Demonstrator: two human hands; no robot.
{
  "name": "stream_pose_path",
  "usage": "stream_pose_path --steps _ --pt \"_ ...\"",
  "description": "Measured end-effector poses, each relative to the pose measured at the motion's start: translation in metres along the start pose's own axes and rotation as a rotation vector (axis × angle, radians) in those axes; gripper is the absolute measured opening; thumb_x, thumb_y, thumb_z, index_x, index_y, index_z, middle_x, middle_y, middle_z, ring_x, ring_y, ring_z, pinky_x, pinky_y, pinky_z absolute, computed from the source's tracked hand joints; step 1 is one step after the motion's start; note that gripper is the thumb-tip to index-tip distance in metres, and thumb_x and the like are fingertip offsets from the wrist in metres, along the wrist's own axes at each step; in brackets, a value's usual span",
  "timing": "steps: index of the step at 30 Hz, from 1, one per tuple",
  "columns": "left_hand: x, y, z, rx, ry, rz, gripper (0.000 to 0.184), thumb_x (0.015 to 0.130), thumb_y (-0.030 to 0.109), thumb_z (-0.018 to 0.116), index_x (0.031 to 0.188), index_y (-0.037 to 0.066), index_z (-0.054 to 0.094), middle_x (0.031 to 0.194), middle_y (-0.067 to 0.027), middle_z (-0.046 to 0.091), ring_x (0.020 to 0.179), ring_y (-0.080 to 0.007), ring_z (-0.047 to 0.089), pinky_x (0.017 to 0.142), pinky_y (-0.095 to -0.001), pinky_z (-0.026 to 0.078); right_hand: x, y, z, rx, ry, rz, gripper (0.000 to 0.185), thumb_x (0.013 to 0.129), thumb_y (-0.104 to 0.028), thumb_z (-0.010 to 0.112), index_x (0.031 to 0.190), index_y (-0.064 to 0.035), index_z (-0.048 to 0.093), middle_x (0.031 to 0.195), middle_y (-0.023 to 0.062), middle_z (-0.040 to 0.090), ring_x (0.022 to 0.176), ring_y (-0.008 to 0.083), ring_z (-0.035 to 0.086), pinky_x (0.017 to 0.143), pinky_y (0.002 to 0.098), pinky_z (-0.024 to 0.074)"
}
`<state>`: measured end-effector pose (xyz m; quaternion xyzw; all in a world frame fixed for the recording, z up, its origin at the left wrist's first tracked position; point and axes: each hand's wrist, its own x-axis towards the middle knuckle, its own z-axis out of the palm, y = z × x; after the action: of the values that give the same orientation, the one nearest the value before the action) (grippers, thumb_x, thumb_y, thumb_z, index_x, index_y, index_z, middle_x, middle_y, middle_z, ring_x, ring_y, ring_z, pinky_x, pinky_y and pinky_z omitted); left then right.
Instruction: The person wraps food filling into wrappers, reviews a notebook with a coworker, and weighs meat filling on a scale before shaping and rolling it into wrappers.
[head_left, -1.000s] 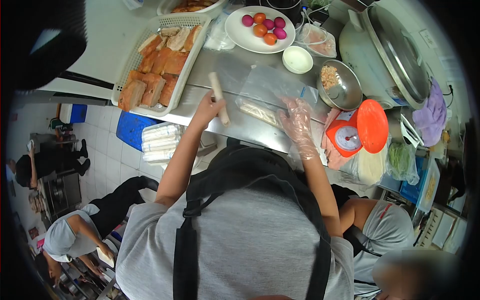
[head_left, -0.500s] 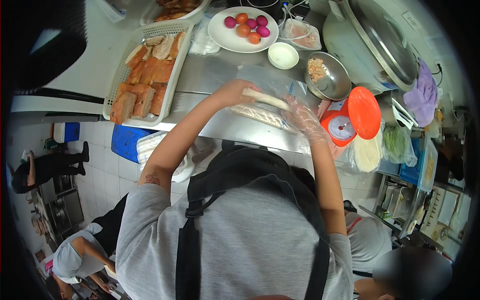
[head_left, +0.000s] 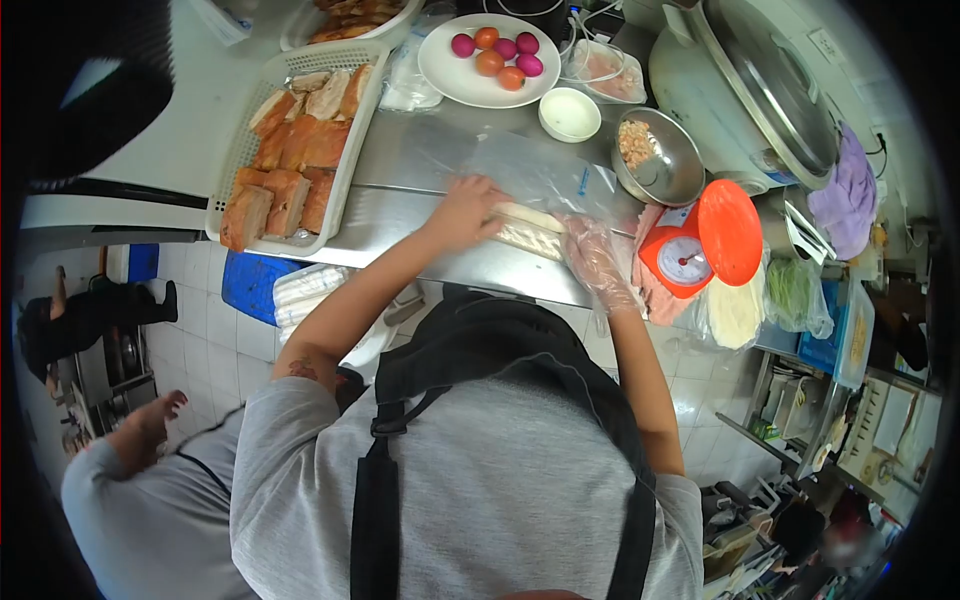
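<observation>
My bare left hand (head_left: 468,212) has its fingers curled over the left end of a pale roll (head_left: 528,216), which lies on the steel counter (head_left: 395,215). Over the roll's right end is my right hand (head_left: 597,260), in a clear plastic glove. Directly in front of it, nearer the counter's edge, a wrapped pale roll (head_left: 530,238) lies alongside. Clear plastic sheets (head_left: 535,165) are spread flat behind the rolls. My fingertips partly hide both ends of the roll.
A white basket of roasted meat (head_left: 345,165) stands left. Behind are a plate of eggs and tomatoes (head_left: 450,80) and a white bowl (head_left: 569,115). Right are a metal bowl (head_left: 685,180), an orange scale (head_left: 655,262) and a large pot (head_left: 700,110). A co-worker (head_left: 165,500) is at lower left.
The roll has gone from upright in my left hand, to held between both hands, to lying beside the wrapped roll. A co-worker has come close at lower left; the one at lower right has left.
</observation>
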<state>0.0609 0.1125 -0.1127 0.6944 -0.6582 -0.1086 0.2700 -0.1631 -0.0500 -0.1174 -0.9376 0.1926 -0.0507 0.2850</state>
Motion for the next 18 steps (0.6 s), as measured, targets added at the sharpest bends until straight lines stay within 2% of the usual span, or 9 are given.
stream_pose_path --steps 4,7,10,13,16,17,18 --pt "-0.005 0.022 0.005 0.042 0.070 0.105 0.059 0.075 0.025 0.069 0.126 0.005 0.050 0.124 -0.0138 0.050 0.116 -0.0335 0.044 0.100 -0.0441 0.035 -0.014 -0.031 -0.011 -0.168 0.165 -0.123 0.056 0.083 -0.028 0.065 0.133 -0.0106 0.048 0.126 0.0181 0.052 0.121 0.0367 0.043 0.104 0.0438 0.0325" --pt "-0.007 0.023 0.006 -0.012 -0.027 0.139 0.063 0.075 0.028 0.070 0.129 0.005 0.047 0.130 -0.0121 0.047 0.119 -0.0325 0.043 0.101 -0.0429 0.037 -0.022 -0.022 -0.005 -0.261 0.150 -0.151 0.058 0.082 -0.032 0.066 0.134 -0.0110 0.048 0.126 0.0177 0.052 0.120 0.0356 0.044 0.106 0.0435 0.0316" --pt "-0.006 0.019 0.009 0.024 -0.052 0.107 0.059 0.078 0.028 0.068 0.128 0.005 0.049 0.126 -0.0106 0.051 0.114 -0.0306 0.048 0.097 -0.0394 0.042 -0.023 -0.006 0.004 -0.176 0.189 -0.196 0.060 0.082 -0.038 0.066 0.132 -0.0108 0.049 0.126 0.0149 0.054 0.116 0.0331 0.049 0.104 0.0439 0.0348" --pt "0.003 0.015 0.010 -0.016 -0.018 0.074 0.042 0.085 0.029 0.062 0.118 0.005 0.057 0.119 -0.0100 0.056 0.107 -0.0291 0.053 0.090 -0.0390 0.045 -0.018 -0.014 -0.017 0.030 0.074 0.085 0.055 0.084 -0.042 0.063 0.126 -0.0088 0.055 0.122 0.0172 0.056 0.112 0.0343 0.054 0.099 0.0414 0.0403" --pt "0.027 0.011 -0.004 -0.058 -0.213 -0.152 0.031 0.089 0.032 0.056 0.105 0.006 0.064 0.112 -0.0108 0.060 0.101 -0.0296 0.056 0.084 -0.0407 0.046 0.002 -0.011 -0.045 0.155 0.005 0.141 0.050 0.088 -0.045 0.057 0.118 -0.0067 0.060 0.118 0.0203 0.059 0.110 0.0362 0.055 0.094 0.0419 0.0424" --pt "0.036 0.007 -0.003 0.009 -0.237 -0.204 0.029 0.090 0.032 0.055 0.102 0.007 0.065 0.112 -0.0111 0.059 0.103 -0.0295 0.055 0.084 -0.0412 0.046 0.009 0.002 -0.041 0.234 -0.046 0.236 0.052 0.090 -0.049 0.052 0.116 -0.0056 0.062 0.112 0.0229 0.061 0.110 0.0382 0.055 0.093 0.0428 0.0418" --pt "0.047 0.002 0.001 0.076 -0.260 -0.255 0.029 0.090 0.032 0.054 0.099 0.007 0.066 0.113 -0.0113 0.059 0.104 -0.0295 0.055 0.083 -0.0417 0.046 0.015 0.006 -0.039 0.187 -0.023 0.282 0.052 0.090 -0.049 0.050 0.115 -0.0052 0.062 0.110 0.0229 0.062 0.108 0.0390 0.055 0.093 0.0436 0.0419"
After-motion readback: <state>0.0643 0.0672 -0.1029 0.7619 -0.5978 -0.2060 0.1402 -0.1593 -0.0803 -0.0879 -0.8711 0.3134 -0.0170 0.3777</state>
